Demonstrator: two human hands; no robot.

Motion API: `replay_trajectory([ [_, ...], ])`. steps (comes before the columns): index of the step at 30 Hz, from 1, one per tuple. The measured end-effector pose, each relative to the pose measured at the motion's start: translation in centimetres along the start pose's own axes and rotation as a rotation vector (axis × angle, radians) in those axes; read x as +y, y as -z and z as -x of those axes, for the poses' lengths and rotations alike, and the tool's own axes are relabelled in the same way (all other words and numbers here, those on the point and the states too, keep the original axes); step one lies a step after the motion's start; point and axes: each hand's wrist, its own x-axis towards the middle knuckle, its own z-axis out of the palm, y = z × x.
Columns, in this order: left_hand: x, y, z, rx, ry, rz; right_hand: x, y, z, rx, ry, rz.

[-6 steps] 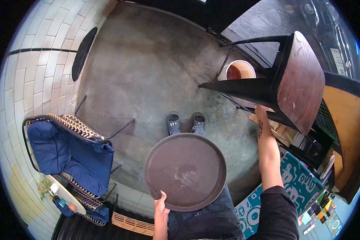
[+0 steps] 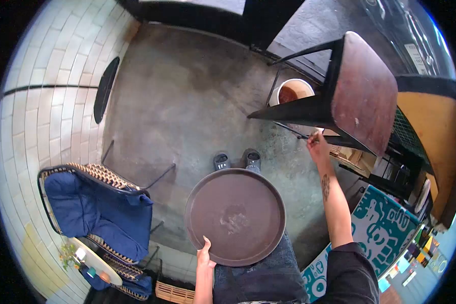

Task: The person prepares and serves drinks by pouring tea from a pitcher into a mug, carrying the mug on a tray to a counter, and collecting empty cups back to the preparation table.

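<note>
A round dark brown tray [image 2: 256, 202] with a pale scuffed patch is level in front of my body. My left hand [image 2: 204, 257] grips its lower left rim, thumb on top. My right hand [image 2: 316, 145] is stretched out to the right, beside the legs of a dark stool with a reddish-brown wooden seat [image 2: 366, 91]. Its fingers are curled in around something small that I cannot make out. Just beyond that hand, behind a stool leg, stands a white bucket [image 2: 304, 87] with reddish-brown contents.
Blue-cushioned woven chairs [image 2: 121, 215] and a small table [image 2: 99, 263] with a plant are at the left by the tiled wall. A wooden crate [image 2: 357, 158] lies below the stool, and a teal patterned panel [image 2: 380, 225] is at the lower right.
My right hand has drawn back from under the stool and now shows in full. The view has shifted slightly. My left hand still holds the tray.
</note>
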Motion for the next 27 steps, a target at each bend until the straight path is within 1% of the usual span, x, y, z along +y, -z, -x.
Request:
replay_trajectory([
  [1, 0.9, -0.4, 0.0, 0.021, -0.002, -0.022, 0.8, 0.2, 2.1, -0.008, -0.034, -0.053],
  [2, 1.7, -0.9, -0.1, 0.036, -0.003, -0.044, 1.2, -0.1, 4.6, 0.06, -0.117, -0.237],
  [3, 2.8, -1.5, -0.1, 0.007, -0.016, -0.067, 1.6, -0.7, 7.4, 0.115, -0.198, -0.426],
  [5, 5.1, -3.0, 0.1, -0.027, 0.031, -0.14, 2.0, -2.4, 14.1, 0.227, -0.094, -0.196],
  [7, 6.8, -5.2, 1.1, -0.073, 0.01, -0.229, 1.8, -2.6, 21.6, 0.035, 0.024, -0.001],
  [9, 7.8, -7.4, 2.1, -0.127, -0.006, -0.327, 1.1, -4.5, 29.6, 0.158, 0.107, 0.083],
  [11, 8.4, -8.8, 3.0, -0.282, -0.111, -0.482, 0.3, -7.3, 37.8, 0.271, 0.159, 0.175],
  [13, 8.6, -11.3, 5.3, -0.373, -0.136, -0.555, 0.8, -8.7, 44.2, 0.337, 0.213, 0.217],
  [15, 7.7, -15.0, 7.3, -0.334, -0.202, -0.868, 2.4, -8.0, 46.9, 0.33, 0.26, 0.155],
  [18, 4.7, -17.2, 9.2, -0.579, -0.251, -1.002, 3.7, -8.5, 52.8, 0.328, 0.311, 0.119],
  [19, 3.5, -17.6, 9.8, -0.67, -0.258, -1.066, 4.3, -8.6, 54.5, 0.327, 0.36, 0.084],
  [21, 0.3, -18.2, 10.1, -0.725, -0.202, -1.16, 5.4, -8.2, 57.5, 0.371, 0.396, 0.025],
  [23, -3.1, -18.1, 9.7, -0.879, 0.061, -1.116, 7.9, -6.0, 60.0, 0.381, 0.497, 0.012],
  [25, -6.8, -18.1, 13.6, -0.921, 0.111, -1.222, 9.6, -4.5, 63.4, 0.441, 0.539, -0.011],
  [27, -10.5, -16.5, 16.9, -0.948, 0.169, -1.323, 11.3, -2.8, 67.0, 0.53, 0.588, -0.048],
])
